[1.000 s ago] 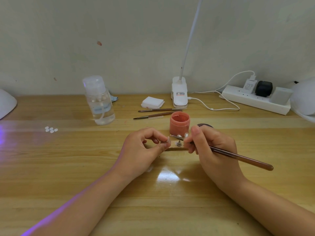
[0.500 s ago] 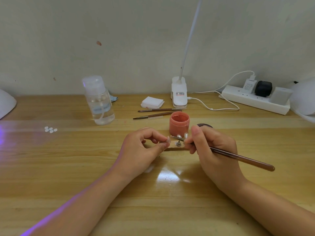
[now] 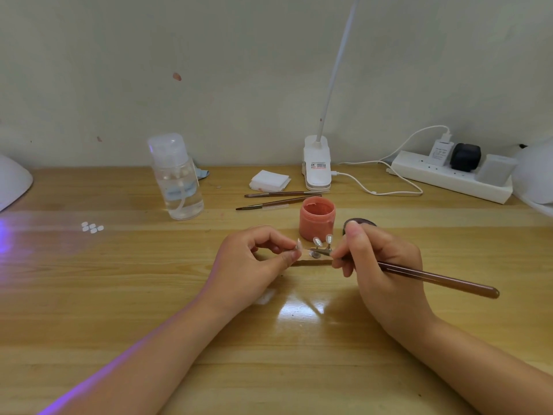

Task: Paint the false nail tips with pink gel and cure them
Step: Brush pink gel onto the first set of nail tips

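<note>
Right grip [image 3: 380, 265] holds brush [image 3: 434, 278] | pink jar [image 3: 316, 218] behind | bottle [image 3: 176, 178] left

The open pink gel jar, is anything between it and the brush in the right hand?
Two clear nail tips on their stand rise in front of the open pink gel jar, between it and the brown-handled brush that the right hand grips.

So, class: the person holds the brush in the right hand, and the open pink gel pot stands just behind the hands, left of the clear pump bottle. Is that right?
Not quite. In the head view the pink gel pot stands right of the clear pump bottle, not left. The rest holds: the right hand grips the brush.
</note>
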Demonstrator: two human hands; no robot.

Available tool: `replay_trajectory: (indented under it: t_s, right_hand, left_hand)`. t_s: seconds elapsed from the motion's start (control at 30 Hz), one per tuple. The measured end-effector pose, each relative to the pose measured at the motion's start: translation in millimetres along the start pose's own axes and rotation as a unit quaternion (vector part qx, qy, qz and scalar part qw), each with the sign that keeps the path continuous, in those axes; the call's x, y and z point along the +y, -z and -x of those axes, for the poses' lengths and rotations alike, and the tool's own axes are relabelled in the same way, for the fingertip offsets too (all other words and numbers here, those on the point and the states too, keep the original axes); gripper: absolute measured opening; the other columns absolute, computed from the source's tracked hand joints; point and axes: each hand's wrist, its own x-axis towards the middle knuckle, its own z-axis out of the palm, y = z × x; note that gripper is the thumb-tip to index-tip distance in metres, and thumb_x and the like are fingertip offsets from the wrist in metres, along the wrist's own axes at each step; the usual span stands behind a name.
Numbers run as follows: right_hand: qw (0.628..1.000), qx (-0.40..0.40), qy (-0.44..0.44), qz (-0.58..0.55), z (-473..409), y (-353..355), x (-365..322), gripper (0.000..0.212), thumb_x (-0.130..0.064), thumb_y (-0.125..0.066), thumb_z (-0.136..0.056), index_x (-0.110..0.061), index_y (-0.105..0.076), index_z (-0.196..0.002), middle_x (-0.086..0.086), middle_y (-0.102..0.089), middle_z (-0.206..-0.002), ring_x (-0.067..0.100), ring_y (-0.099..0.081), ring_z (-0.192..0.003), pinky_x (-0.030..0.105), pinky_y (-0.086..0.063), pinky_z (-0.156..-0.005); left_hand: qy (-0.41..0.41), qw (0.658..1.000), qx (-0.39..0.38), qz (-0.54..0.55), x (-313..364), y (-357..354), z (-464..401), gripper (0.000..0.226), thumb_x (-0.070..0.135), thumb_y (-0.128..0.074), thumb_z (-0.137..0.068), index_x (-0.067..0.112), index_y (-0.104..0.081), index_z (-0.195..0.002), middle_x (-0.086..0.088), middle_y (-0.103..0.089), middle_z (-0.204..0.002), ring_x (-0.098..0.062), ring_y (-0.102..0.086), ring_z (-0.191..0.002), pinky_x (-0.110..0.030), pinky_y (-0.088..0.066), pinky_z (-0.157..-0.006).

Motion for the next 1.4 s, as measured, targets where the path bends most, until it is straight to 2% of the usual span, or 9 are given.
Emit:
replay_trajectory:
  t_s: [0.2,0.43,0.57,0.8,0.9,1.03,1.13,1.3,1.4]
  right_hand:
    - [1.000,0.016,-0.008,-0.006,-1,1,0,0.033,-0.029,-0.042,-0.090,-0.023,-0.060,-0.064,0.001,-0.057,-0.054,0.009,-0.054,-0.052,0.022,-0.043,-0.050]
    - [1.000,0.008,-0.007,0.010,-1,0,0,0.031,-0.031,-0.042,-0.090,-0.029,-0.058,-0.063,-0.006,-0.053,-0.052,0.008,-0.053,-0.052,0.022,-0.043,-0.053]
    - [1.000,0.002,-0.016,0.004,-1,-2,-1,0.029,-0.032,-0.043,-0.089,-0.030,-0.058,-0.064,-0.015,-0.057,-0.055,0.005,-0.055,-0.053,0.016,-0.043,-0.055]
    - [1.000,0.009,-0.015,-0.026,2,3,-2,0.037,-0.028,-0.042,-0.088,-0.024,-0.056,-0.054,-0.002,-0.053,-0.046,0.003,-0.049,-0.045,0.014,-0.038,-0.050]
    - [0.997,0.035,-0.039,-0.063,1,4,-2,0.037,-0.028,-0.043,-0.088,-0.018,-0.057,-0.054,0.004,-0.055,-0.051,0.002,-0.049,-0.046,0.013,-0.039,-0.049]
    - [0.989,0.071,-0.077,-0.104,-2,6,-1,0.037,-0.019,-0.048,-0.092,-0.009,-0.057,-0.057,0.007,-0.055,-0.053,0.003,-0.049,-0.046,0.016,-0.039,-0.044]
    - [0.985,0.101,-0.094,-0.106,-4,7,0,0.040,-0.021,-0.046,-0.093,-0.009,-0.058,-0.057,0.014,-0.055,-0.055,0.004,-0.048,-0.045,0.018,-0.038,-0.044]
    - [0.981,0.125,-0.113,-0.098,-7,10,1,0.040,-0.018,-0.044,-0.094,-0.011,-0.058,-0.057,0.002,-0.056,-0.049,0.011,-0.046,-0.045,0.020,-0.038,-0.043]
    - [0.976,0.135,-0.132,-0.107,-9,12,1,0.039,-0.020,-0.044,-0.092,-0.010,-0.059,-0.057,0.003,-0.057,-0.050,0.008,-0.046,-0.045,0.017,-0.038,-0.042]
  left_hand:
    - [-0.006,1.000,-0.007,0.017,4,1,2,0.032,0.012,-0.071,-0.076,0.042,-0.071,-0.066,0.021,-0.070,-0.074,0.002,-0.063,-0.069,-0.006,-0.045,-0.060]
    - [-0.028,0.999,-0.019,0.009,4,0,3,0.031,0.008,-0.069,-0.078,0.038,-0.071,-0.074,0.016,-0.070,-0.084,0.004,-0.064,-0.077,-0.009,-0.048,-0.065]
    - [-0.033,0.999,-0.027,0.011,3,0,3,0.029,0.006,-0.067,-0.079,0.034,-0.072,-0.076,0.011,-0.070,-0.082,0.002,-0.063,-0.078,-0.008,-0.046,-0.063]
    - [-0.026,1.000,-0.007,0.006,2,0,2,0.027,0.011,-0.069,-0.079,0.037,-0.070,-0.075,0.019,-0.069,-0.081,0.006,-0.063,-0.077,-0.003,-0.043,-0.064]
    - [-0.026,1.000,0.000,0.007,1,0,1,0.024,0.014,-0.070,-0.079,0.038,-0.069,-0.076,0.024,-0.069,-0.082,0.009,-0.062,-0.080,-0.001,-0.042,-0.067]
    - [-0.010,0.999,0.012,0.032,-2,1,-2,0.021,0.012,-0.069,-0.078,0.033,-0.070,-0.074,0.018,-0.071,-0.083,0.003,-0.065,-0.083,-0.007,-0.047,-0.070]
    - [0.010,0.999,0.004,0.048,-3,0,-4,0.027,0.011,-0.069,-0.078,0.036,-0.070,-0.066,0.014,-0.072,-0.082,-0.001,-0.066,-0.082,-0.010,-0.049,-0.070]
    - [0.036,0.998,-0.007,0.043,-1,0,-6,0.025,0.010,-0.071,-0.076,0.032,-0.070,-0.063,0.016,-0.072,-0.081,0.001,-0.066,-0.076,-0.010,-0.050,-0.066]
    - [0.031,1.000,-0.003,-0.002,0,-1,-9,0.023,0.014,-0.073,-0.074,0.032,-0.070,-0.061,0.010,-0.069,-0.084,0.003,-0.061,-0.073,-0.006,-0.045,-0.063]
